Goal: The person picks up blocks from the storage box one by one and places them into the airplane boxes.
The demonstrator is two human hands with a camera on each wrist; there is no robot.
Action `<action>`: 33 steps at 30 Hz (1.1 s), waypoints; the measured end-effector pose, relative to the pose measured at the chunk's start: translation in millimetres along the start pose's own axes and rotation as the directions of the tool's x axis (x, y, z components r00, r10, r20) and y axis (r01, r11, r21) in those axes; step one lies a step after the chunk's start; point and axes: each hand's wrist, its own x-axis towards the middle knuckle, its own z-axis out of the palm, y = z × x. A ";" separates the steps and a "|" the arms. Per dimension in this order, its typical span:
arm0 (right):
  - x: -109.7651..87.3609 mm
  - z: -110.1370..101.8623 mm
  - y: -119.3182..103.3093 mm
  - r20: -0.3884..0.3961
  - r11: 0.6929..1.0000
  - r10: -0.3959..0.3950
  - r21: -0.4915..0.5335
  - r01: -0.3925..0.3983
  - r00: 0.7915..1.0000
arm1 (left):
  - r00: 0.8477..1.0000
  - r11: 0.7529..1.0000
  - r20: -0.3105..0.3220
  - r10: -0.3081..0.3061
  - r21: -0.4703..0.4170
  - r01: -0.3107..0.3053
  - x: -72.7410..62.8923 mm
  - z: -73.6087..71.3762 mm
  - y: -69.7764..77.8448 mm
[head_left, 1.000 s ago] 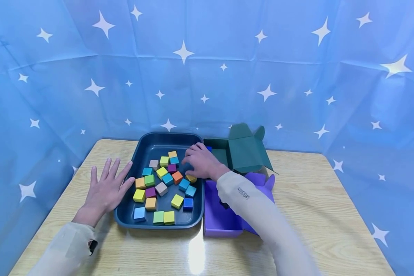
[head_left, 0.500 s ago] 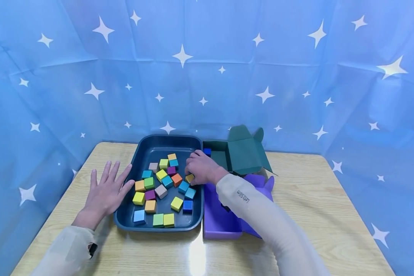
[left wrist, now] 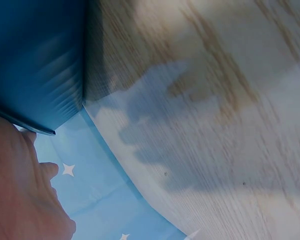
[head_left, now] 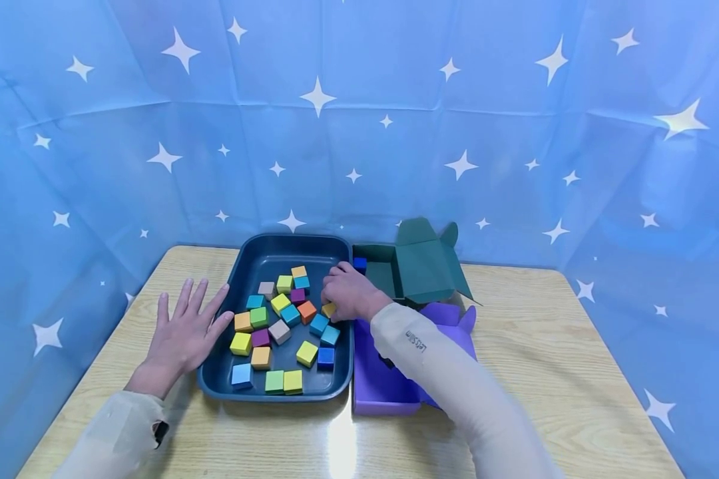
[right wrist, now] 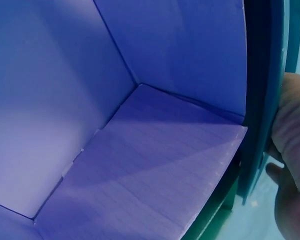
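Note:
My left hand lies with spread, straight fingers at the left rim of a dark blue tray; in the left wrist view, part of that hand shows beside the tray's outer wall. Inside the tray's right side, my right hand reaches down with bent fingers and pinches a yellow-orange block, partly covered by thumb and fingers. Teal blocks and an orange block lie close by. In the right wrist view the right hand is seen beyond the tray's rim, its fingertips hidden.
Several more coloured cubes, such as a light blue one, are scattered in the tray. Right of it stand an open green box holding a dark blue block and an open purple box. The wooden table meets a starry blue backdrop.
Over the last second my right hand has come down slightly and its fingers have closed in around the yellow-orange block. The left hand stays in place. The head view has shifted a little.

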 end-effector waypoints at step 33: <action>-38.6 -24.4 96.7 -0.184 0.886 0.355 0.380 -0.266 0.917 | 1.000 1.000 -0.006 0.013 -0.004 -0.013 -0.1 1.5 -2.5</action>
